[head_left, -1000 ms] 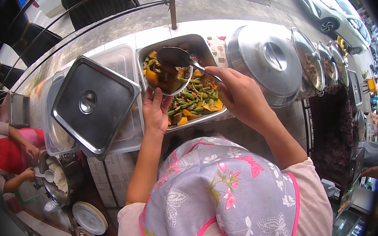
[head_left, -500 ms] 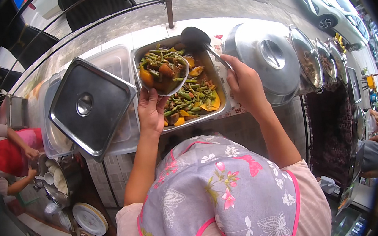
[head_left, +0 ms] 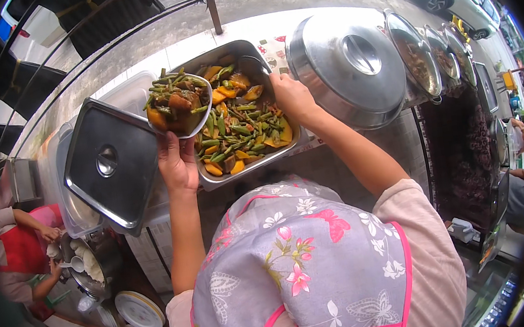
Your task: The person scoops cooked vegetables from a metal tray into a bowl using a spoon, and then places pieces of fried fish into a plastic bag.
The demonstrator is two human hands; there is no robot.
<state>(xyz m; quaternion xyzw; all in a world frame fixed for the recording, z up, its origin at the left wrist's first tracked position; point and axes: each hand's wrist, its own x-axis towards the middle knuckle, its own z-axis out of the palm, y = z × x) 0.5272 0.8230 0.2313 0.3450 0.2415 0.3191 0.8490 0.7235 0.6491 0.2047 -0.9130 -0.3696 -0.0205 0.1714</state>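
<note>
My left hand [head_left: 178, 164] is closed on the near rim of a white bowl [head_left: 209, 100]. Green beans, orange squash chunks and brown pieces heap up in the bowl. It hovers over the left side of a square metal tray [head_left: 300, 135], which holds more of the same vegetable stew [head_left: 242, 127]. In my right hand [head_left: 292, 96], fingers wrapped round its handle, is a dark ladle [head_left: 253, 67]. The ladle's head dips into the tray's far right corner, partly hidden by the stew and the tray wall.
Left of the tray, a square metal lid [head_left: 140, 154] lies tilted on clear plastic containers [head_left: 124, 101]. A large lidded round pot [head_left: 344, 65] stands close on the right, with several glass-lidded pots [head_left: 413, 52] beyond. A person in a red apron [head_left: 24, 243] works by a rice pot [head_left: 102, 257].
The ladle has gone from above the tray's far edge down into the far corner. My left hand has drawn the filled bowl leftward, away from the tray's middle. The view has shifted.
</note>
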